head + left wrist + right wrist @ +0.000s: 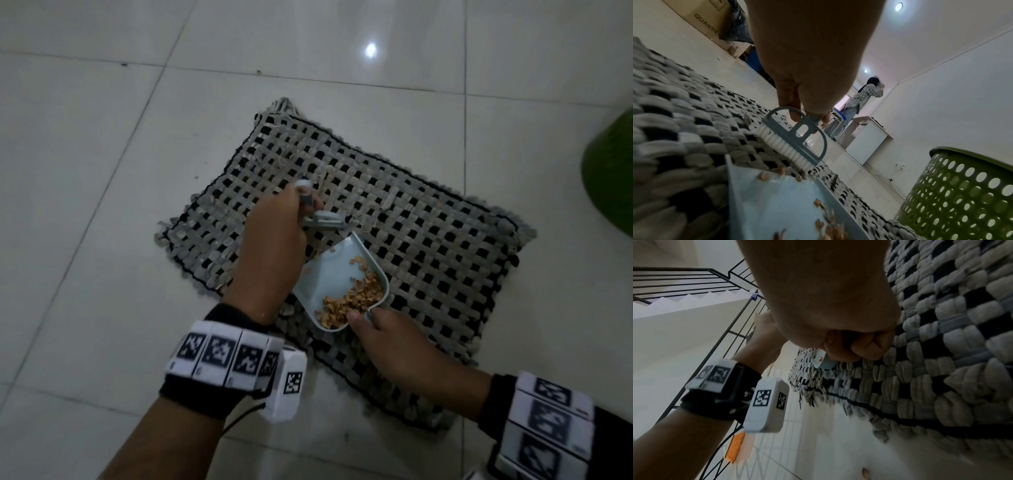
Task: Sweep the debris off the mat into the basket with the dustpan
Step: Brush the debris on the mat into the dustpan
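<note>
A grey and black woven mat (411, 219) lies on the tiled floor. My right hand (394, 346) grips the handle of a pale blue dustpan (329, 274), which sits tilted on the mat with a pile of tan debris (356, 298) at its back. My left hand (274, 246) holds a small blue-grey brush (323, 221) just beyond the pan's front lip. In the left wrist view the brush (795, 139) has its white bristles on the mat (684, 129) at the dustpan (777, 207) edge, with bits of debris (781, 170) there. The green perforated basket (962, 194) stands right of the mat.
White floor tiles (102, 171) surround the mat. The basket's green side (609, 178) shows at the right edge of the head view. A person (863, 100) stands far off by a white cabinet (869, 139). A black stair railing (694, 279) rises on the left.
</note>
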